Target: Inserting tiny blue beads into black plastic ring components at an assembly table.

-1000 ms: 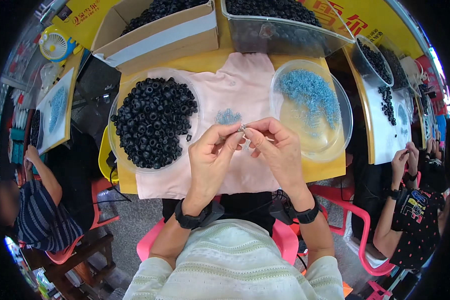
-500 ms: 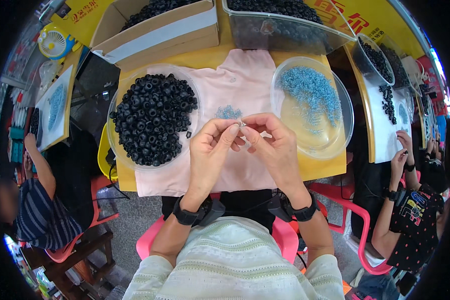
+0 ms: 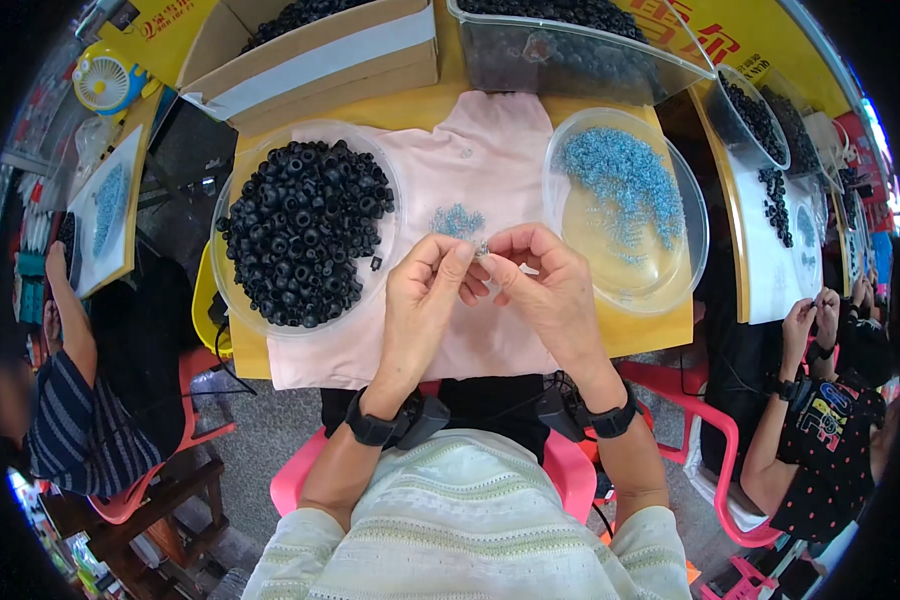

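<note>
My left hand and my right hand meet over a pale pink cloth. Thumbs and fingers of both pinch a tiny silvery, wire-like piece, partly covered by the fingertips. Just beyond them lies a small heap of light blue metallic bits, perhaps little springs. To the left, a round clear tray is heaped with black, hollow, cap-like parts. A second round clear tray on the right holds more of the light blue bits, gathered toward its far side.
A cardboard box and a clear plastic bin, both with black parts, stand along the table's far edge. People work at side tables to the left and right. A pink chair is at the right; a small fan stands far left.
My hands stay together over the cloth with only slight finger movement. The co-worker at the right has brought both hands closer together.
</note>
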Demonstrator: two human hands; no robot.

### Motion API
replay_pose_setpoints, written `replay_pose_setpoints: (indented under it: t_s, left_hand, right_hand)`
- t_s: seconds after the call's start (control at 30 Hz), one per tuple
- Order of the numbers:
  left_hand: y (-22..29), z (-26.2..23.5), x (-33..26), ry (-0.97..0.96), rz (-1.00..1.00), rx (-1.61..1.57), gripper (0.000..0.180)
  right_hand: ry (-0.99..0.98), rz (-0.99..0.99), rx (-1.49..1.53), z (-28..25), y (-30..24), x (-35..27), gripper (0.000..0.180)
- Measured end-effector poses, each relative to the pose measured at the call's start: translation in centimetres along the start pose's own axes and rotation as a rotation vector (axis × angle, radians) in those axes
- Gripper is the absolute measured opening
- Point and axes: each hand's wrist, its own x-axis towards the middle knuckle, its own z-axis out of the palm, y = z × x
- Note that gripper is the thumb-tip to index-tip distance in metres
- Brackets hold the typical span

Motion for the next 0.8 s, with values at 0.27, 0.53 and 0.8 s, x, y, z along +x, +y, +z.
replay_pose_setpoints:
  t_s: [0.27, 0.53, 0.8]
  left_hand:
    - [0.1, 0.8, 0.0, 0.044, 0.049, -0.035, 0.019]
    - [-0.7, -0.4, 0.1, 0.000, -0.033, -0.111, 0.019]
    - [-0.1, 0.1, 0.3, 0.081, -0.010, 0.017, 0.020]
  right_hand:
    - [0.009, 0.052, 0.011, 0.0, 0.0, 0.1, 0.018]
    - [-0.034, 0.071, -0.005, -0.5, 0.2, 0.0, 0.017]
    - [0.027, -0.003, -0.108, -0.2, 0.0, -0.5, 0.016]
